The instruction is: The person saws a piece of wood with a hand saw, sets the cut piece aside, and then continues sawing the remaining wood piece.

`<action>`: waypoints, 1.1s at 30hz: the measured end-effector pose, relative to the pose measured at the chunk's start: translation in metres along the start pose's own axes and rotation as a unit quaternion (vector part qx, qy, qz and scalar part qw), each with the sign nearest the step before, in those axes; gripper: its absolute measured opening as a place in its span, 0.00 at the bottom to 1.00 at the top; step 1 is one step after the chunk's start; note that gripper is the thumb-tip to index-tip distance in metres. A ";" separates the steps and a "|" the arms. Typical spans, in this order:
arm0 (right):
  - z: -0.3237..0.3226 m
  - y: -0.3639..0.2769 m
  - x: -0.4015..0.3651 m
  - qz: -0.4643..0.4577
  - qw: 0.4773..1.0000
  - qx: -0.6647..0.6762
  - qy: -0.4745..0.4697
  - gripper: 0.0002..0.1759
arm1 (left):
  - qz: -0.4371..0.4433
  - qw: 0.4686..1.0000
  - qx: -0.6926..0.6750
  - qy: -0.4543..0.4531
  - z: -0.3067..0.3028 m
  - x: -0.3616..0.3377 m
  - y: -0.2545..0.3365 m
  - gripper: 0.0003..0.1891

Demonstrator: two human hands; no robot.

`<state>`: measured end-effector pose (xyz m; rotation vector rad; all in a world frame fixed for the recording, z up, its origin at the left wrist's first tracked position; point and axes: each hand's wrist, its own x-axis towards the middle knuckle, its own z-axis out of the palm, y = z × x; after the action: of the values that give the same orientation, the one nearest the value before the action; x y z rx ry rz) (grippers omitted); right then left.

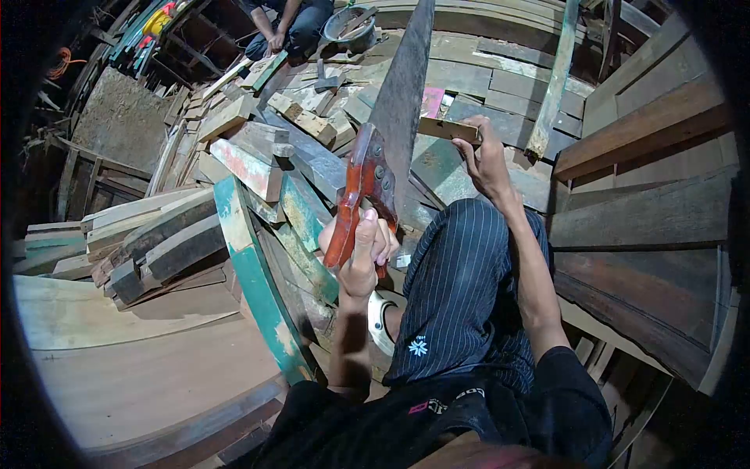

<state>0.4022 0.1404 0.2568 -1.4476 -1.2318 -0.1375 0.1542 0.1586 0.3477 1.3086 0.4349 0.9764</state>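
Note:
My left hand (361,248) is wrapped around the orange-brown handle of a hand saw (400,105). The saw stands nearly upright, its broad grey blade pointing up and away from me. In my right hand (487,156) is a short, thin wooden strip (447,129), pinched at its right end between thumb and fingers. The strip's left end reaches the saw blade's edge in this view. Below both hands is my bent knee (461,258) in dark striped trousers. Wood offcuts (301,176) lie beyond my left hand.
A green-painted board (254,273) slants along my left, beside stacked timber (164,242). Wooden panelling (641,203) rises on the right, with a long peeling post (555,86) near it. At the back, another person (285,27) crouches beside a bucket (350,30).

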 end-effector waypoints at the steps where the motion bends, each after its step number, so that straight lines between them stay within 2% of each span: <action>1: -0.001 -0.002 0.000 0.005 1.000 0.005 -0.003 0.16 | -0.007 1.000 -0.007 -0.007 -0.001 0.000 -0.002 0.21; 3: -0.003 -0.004 -0.001 0.034 0.999 0.030 -0.021 0.17 | 0.000 1.000 0.009 0.002 0.002 -0.001 -0.001 0.21; 9: 0.001 0.001 -0.003 0.024 0.999 0.016 -0.015 0.17 | 0.020 0.999 0.048 0.010 0.008 -0.003 -0.002 0.21; 15: 0.003 -0.001 -0.007 0.035 0.998 0.015 -0.052 0.20 | -0.004 1.000 -0.002 0.026 -0.004 -0.033 -0.026 0.13; 19: 0.005 -0.003 -0.011 -0.045 0.997 -0.001 -0.062 0.20 | -0.012 0.999 0.007 0.033 -0.008 -0.048 -0.037 0.13; 22: 0.005 0.001 -0.012 -0.026 0.997 0.006 -0.069 0.20 | -0.015 0.999 0.010 0.031 -0.007 -0.052 -0.041 0.14; 26: 0.006 0.007 -0.015 -0.026 1.000 0.004 -0.012 0.20 | -0.005 1.000 0.016 0.024 -0.005 -0.043 -0.042 0.14; 30: 0.018 0.016 -0.008 -0.101 0.993 0.064 -0.020 0.27 | -0.006 0.999 0.027 0.022 -0.005 -0.028 -0.036 0.15; 33: 0.026 0.024 -0.011 -0.133 0.990 0.041 -0.034 0.26 | -0.005 0.999 0.031 0.021 -0.006 -0.022 -0.034 0.15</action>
<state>0.4007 0.1594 0.2253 -1.2209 -1.4667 -0.2174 0.1493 0.1464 0.3092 1.3418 0.5071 0.9909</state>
